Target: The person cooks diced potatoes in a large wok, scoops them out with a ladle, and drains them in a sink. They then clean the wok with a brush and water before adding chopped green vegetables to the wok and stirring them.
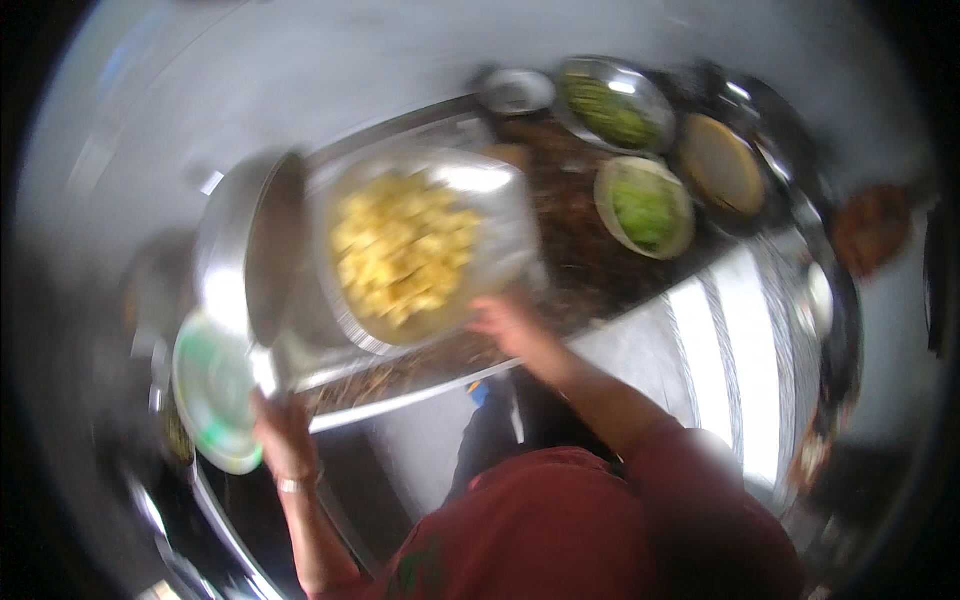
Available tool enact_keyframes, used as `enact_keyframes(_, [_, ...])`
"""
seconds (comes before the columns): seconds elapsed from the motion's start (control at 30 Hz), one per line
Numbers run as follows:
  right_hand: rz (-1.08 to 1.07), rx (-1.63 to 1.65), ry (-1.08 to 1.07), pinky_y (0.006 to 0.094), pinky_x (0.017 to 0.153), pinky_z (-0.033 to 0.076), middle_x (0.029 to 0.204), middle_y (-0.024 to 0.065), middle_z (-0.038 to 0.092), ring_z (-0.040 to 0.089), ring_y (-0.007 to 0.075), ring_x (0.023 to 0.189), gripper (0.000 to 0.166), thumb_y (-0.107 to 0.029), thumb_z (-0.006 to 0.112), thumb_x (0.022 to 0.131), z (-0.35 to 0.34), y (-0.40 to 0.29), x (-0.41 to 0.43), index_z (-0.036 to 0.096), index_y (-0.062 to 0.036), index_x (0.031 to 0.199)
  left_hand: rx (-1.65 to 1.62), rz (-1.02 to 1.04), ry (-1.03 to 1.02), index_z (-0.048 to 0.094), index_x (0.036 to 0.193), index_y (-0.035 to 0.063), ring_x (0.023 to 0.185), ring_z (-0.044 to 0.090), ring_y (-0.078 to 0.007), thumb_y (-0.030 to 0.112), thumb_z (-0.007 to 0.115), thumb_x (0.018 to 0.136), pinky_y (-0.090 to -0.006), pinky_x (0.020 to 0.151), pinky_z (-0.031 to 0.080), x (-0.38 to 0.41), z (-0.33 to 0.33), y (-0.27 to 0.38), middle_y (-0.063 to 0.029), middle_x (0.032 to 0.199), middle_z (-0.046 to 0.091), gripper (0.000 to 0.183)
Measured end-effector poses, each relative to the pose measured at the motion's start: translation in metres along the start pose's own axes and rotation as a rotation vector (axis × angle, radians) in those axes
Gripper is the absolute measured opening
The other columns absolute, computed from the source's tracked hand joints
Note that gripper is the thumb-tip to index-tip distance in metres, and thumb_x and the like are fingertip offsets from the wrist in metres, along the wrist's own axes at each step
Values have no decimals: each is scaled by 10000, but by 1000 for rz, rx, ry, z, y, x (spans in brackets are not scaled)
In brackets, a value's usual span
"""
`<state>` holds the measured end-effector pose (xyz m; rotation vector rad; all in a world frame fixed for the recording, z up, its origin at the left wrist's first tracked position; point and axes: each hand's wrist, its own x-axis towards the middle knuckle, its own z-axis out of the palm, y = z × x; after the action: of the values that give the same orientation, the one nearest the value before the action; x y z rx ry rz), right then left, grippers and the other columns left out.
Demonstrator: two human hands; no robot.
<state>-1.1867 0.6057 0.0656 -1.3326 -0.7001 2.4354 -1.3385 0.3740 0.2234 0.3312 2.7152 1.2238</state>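
My left hand (287, 442) grips the handle of a large silver metal pan (225, 255). The pan is tipped on its side, its dark inside turned towards a metal tray. That tray (506, 214) holds a heap of yellow food chunks (401, 247), gathered at its left side. At the tray's near right edge is my right hand (510, 322), fingers pointing left. Blur hides whether those fingers hold or touch the rim. Beside the pan handle, close to my left hand, lies a round green-and-white plate or lid (217, 397).
On the brown worktop (574, 225) stand a pale bowl of chopped greens (645, 210), a metal dish of green pieces (615, 105) and a small metal bowl (517, 91). A yellow-rimmed round container (722, 165) is farther right. Shiny metal panels (739, 337) border the worktop's right front.
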Motion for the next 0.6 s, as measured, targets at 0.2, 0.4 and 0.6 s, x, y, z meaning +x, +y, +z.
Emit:
enact_keyframes(0.2, [20,141,-162,346,660,524,705,46,446,507,168,643,189,-76,604,673,-14,-17,-42,485,-35,815,590,381,89,433,1104,-7,679,558,-291,203,548,797,-386,613,442,20,9,-17,-182,828,576,389])
enact_keyframes(0.4, [-233,-64,-197,356,662,523,691,35,476,527,149,623,128,-66,614,704,-91,-63,-87,530,-45,799,-36,379,-159,549,977,15,694,559,-212,322,515,817,-296,593,450,-5,18,28,-93,788,584,347])
enact_keyframes(0.6, [-578,-59,77,378,611,533,735,68,577,596,192,672,89,-70,614,713,-205,-153,-162,567,-37,781,-296,309,-275,561,804,3,503,438,-139,270,567,790,-280,434,335,-16,99,103,-54,620,511,267])
